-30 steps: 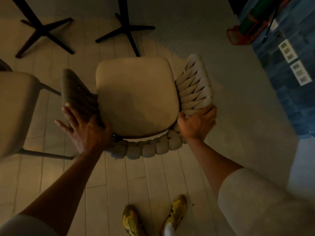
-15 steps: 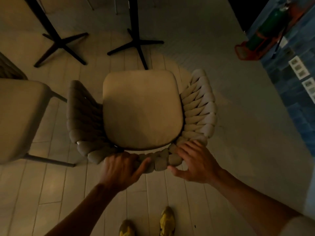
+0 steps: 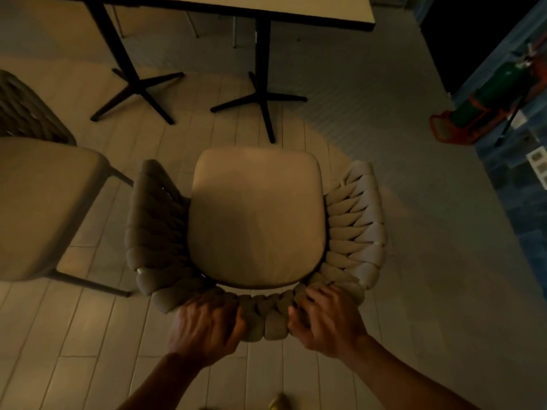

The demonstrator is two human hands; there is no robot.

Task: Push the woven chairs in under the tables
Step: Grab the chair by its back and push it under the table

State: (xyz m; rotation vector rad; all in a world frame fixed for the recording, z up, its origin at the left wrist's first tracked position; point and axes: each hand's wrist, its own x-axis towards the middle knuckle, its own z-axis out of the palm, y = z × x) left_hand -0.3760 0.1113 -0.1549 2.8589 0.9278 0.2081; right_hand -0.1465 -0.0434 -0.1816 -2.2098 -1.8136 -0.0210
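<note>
A beige woven chair (image 3: 257,217) with a padded seat and thick braided arms stands in front of me, facing a light-topped table (image 3: 296,7) on a black pedestal leg. The seat's front edge sits just short of the pedestal's cross foot (image 3: 263,105). My left hand (image 3: 207,327) grips the left part of the woven backrest. My right hand (image 3: 325,318) curls over the backrest's right part, fingers closed on the braid.
A second chair (image 3: 38,202) stands close on the left, beside another black pedestal base (image 3: 136,90). A green cylinder in an orange stand (image 3: 485,105) leans against the blue tiled wall at right. A yellow shoe (image 3: 278,405) shows at the bottom edge.
Both hands moved from the chair's side arms to the back of the backrest and closed on it. The table top has come into view ahead.
</note>
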